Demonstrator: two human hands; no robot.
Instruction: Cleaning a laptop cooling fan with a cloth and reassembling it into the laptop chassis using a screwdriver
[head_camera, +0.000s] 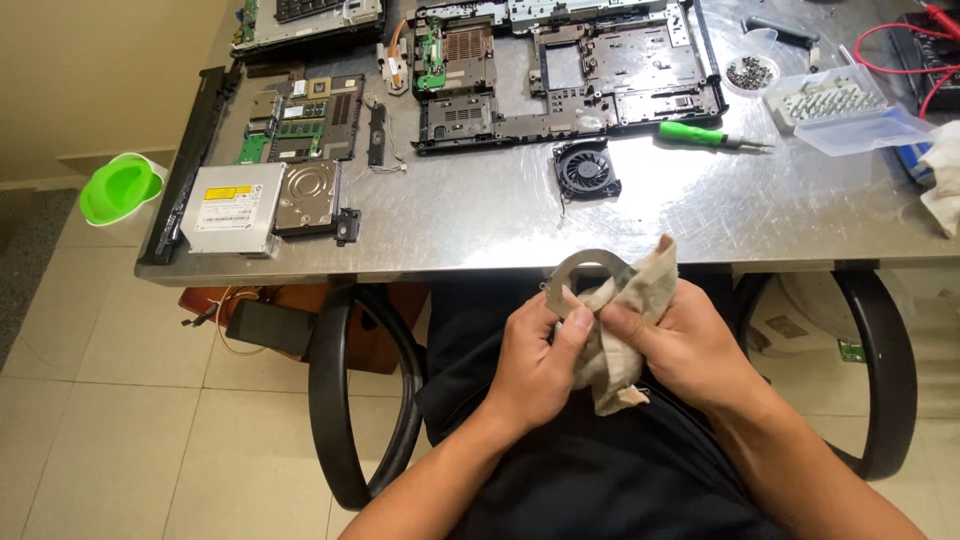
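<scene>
The fan (586, 170) lies on the table (480, 215) just before the laptop chassis (570, 75), with the screwdriver (710, 136) to its right. The optical drive (232, 208) and the hard drive (308, 198) beside it lie far left, before the circuit board (300, 120).

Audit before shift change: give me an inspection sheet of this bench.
Surface: steel table, scuffed, crowded toward the back.
Job's things: curved metal part and beige cloth, held over the lap.
Clutter: laptop chassis, circuit board, optical drive, hard drive, fan, green screwdriver, screw dish, clear bit case.
Hands: left hand grips the part; right hand presses the cloth, fingers closed.
Cables: red leads, far right.
Surroundings: tiled floor, green cup, chair arms.
</scene>
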